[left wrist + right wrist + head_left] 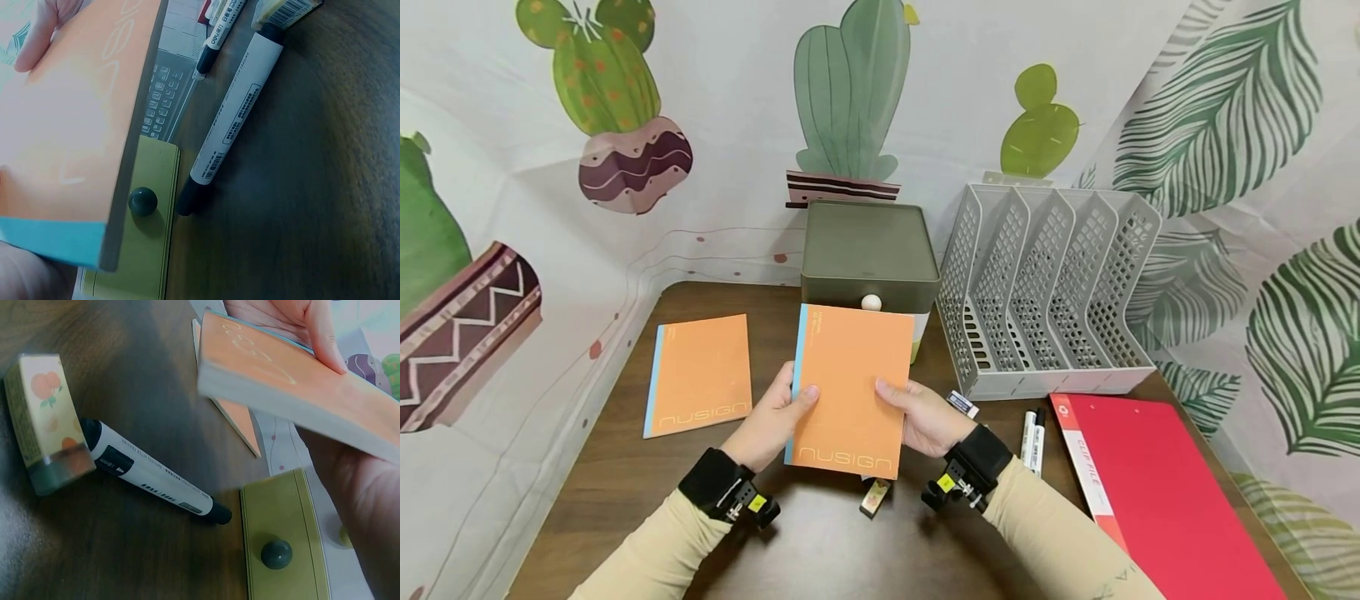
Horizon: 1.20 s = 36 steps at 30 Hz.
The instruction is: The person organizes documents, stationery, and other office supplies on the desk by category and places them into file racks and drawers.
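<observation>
Orange-covered, one notebook (700, 375) lies flat at the left of the worktop (602, 500). Beside it, the left hand (775, 418), thumb on the cover, grips the blue-edged side of another orange notebook (850, 383), raised in front of an olive box (871, 242); the right hand (928, 419) pinches the opposite side. Farther right are a grey file rack (1052, 385), two markers (1027, 433) lying on the worktop and a red clip file (1165, 483).

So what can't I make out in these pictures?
Head view: fingertips of left hand and right hand, thumbs aside, behind held orange blue-spined notebook.
Head view: red plastic clip file's lower end, cut off by bottom edge.
Right wrist view: side print on fruit-patterned rectangular box, too blurred.
</observation>
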Each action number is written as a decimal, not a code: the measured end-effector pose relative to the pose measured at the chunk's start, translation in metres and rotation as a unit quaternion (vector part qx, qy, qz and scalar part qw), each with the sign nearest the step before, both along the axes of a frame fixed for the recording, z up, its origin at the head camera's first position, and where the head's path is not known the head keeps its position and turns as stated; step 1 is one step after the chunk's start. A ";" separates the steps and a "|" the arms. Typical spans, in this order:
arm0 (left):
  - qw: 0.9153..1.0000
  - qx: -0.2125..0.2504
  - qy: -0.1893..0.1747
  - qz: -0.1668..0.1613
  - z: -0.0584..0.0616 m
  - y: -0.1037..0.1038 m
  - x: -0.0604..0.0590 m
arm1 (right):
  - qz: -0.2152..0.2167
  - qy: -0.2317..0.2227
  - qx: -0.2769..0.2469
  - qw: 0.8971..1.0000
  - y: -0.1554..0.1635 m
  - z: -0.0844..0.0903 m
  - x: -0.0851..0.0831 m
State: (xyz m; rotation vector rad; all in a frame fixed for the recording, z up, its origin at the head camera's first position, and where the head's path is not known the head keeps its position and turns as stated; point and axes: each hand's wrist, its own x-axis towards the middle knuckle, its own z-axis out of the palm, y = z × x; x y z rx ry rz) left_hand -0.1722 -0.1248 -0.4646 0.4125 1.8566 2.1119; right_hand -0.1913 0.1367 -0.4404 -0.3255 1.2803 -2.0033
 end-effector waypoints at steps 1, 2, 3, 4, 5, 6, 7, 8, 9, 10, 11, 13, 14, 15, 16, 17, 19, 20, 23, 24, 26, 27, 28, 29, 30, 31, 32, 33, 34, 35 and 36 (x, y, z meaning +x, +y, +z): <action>1.000 0.001 -0.001 -0.002 0.000 0.001 0.000 | -0.003 0.002 0.003 1.000 0.001 0.000 0.001; 1.000 0.001 -0.003 -0.003 0.000 0.002 -0.001 | -0.007 0.003 0.007 1.000 0.002 0.000 0.001; 1.000 0.001 -0.004 -0.004 0.000 0.004 -0.001 | -0.009 0.006 0.011 1.000 0.003 -0.001 0.002; 1.000 0.000 -0.006 -0.004 -0.001 0.005 -0.002 | -0.012 0.010 0.015 1.000 0.004 -0.001 0.002; 1.000 -0.002 -0.007 -0.003 -0.001 0.007 -0.002 | -0.014 0.013 0.019 1.000 0.005 -0.002 0.002; 1.000 -0.005 -0.006 -0.004 -0.001 0.008 -0.002 | -0.017 0.015 0.022 0.999 0.006 -0.002 0.003; 1.000 -0.009 -0.005 -0.003 -0.001 0.010 -0.003 | -0.020 0.016 0.026 0.999 0.007 -0.002 0.004; 1.000 -0.016 -0.001 -0.002 -0.001 0.011 -0.003 | -0.022 0.020 0.029 0.999 0.009 -0.003 0.004; 1.000 -0.022 0.003 -0.001 -0.002 0.013 -0.004 | -0.024 0.023 0.032 0.999 0.011 -0.003 0.005; 1.000 -0.029 0.009 -0.002 -0.002 0.015 -0.004 | -0.028 0.024 0.036 0.999 0.013 -0.003 0.006; 0.999 -0.035 0.015 -0.004 -0.002 0.017 -0.005 | -0.032 0.025 0.039 0.998 0.015 -0.003 0.007; 0.999 -0.044 0.029 -0.006 -0.003 0.021 -0.007 | -0.039 0.034 0.044 0.998 0.022 -0.002 0.008; 0.998 -0.050 0.035 -0.005 -0.004 0.023 -0.008 | -0.044 0.039 0.047 0.997 0.025 -0.002 0.009; 0.998 -0.056 0.039 -0.003 -0.004 0.026 -0.009 | -0.050 0.042 0.048 0.997 0.030 -0.002 0.009; 0.997 -0.062 0.040 -0.002 -0.004 0.028 -0.010 | -0.056 0.047 0.051 0.996 0.034 0.000 0.009; 0.997 -0.067 0.037 0.000 -0.004 0.031 -0.011 | -0.062 0.056 0.053 0.995 0.040 0.002 0.010; 0.997 -0.075 0.031 0.007 -0.006 0.036 -0.014 | -0.083 0.069 0.061 0.992 0.051 0.006 0.010; 0.997 -0.075 0.026 0.010 -0.006 0.040 -0.016 | -0.094 0.076 0.064 0.991 0.058 0.009 0.010; 0.998 -0.062 0.011 0.021 -0.008 0.055 -0.022 | -0.129 0.108 0.081 0.982 0.081 0.022 0.010; 0.998 -0.056 0.010 0.027 -0.009 0.062 -0.024 | -0.142 0.117 0.085 0.979 0.089 0.026 0.010; 0.998 -0.052 0.007 0.039 -0.008 0.076 -0.028 | -0.166 0.141 0.093 0.971 0.104 0.036 0.010; 0.998 -0.054 0.007 0.044 -0.007 0.084 -0.030 | -0.181 0.150 0.097 0.967 0.111 0.041 0.010; 0.997 -0.057 0.007 0.048 -0.005 0.092 -0.031 | -0.198 0.159 0.098 0.962 0.118 0.046 0.010; 0.997 -0.065 0.007 0.049 -0.004 0.100 -0.032 | -0.214 0.167 0.098 0.957 0.123 0.051 0.010; 0.996 -0.077 0.010 0.048 -0.002 0.108 -0.034 | -0.231 0.174 0.099 0.952 0.128 0.055 0.010; 0.994 -0.094 0.015 0.048 0.000 0.116 -0.035 | -0.247 0.182 0.104 0.946 0.133 0.059 0.010; 0.993 -0.111 0.021 0.046 0.001 0.124 -0.036 | -0.266 0.190 0.107 0.939 0.136 0.063 0.010; 0.991 -0.127 0.027 0.046 0.002 0.132 -0.039 | -0.287 0.197 0.110 0.931 0.137 0.066 0.009; 0.989 -0.140 0.032 0.046 0.003 0.140 -0.041 | -0.305 0.207 0.117 0.922 0.138 0.068 0.009; 0.987 -0.152 0.037 0.046 0.002 0.148 -0.043 | -0.325 0.218 0.127 0.911 0.138 0.069 0.008; 0.984 -0.163 0.044 0.049 0.001 0.156 -0.046 | -0.350 0.229 0.137 0.898 0.137 0.071 0.007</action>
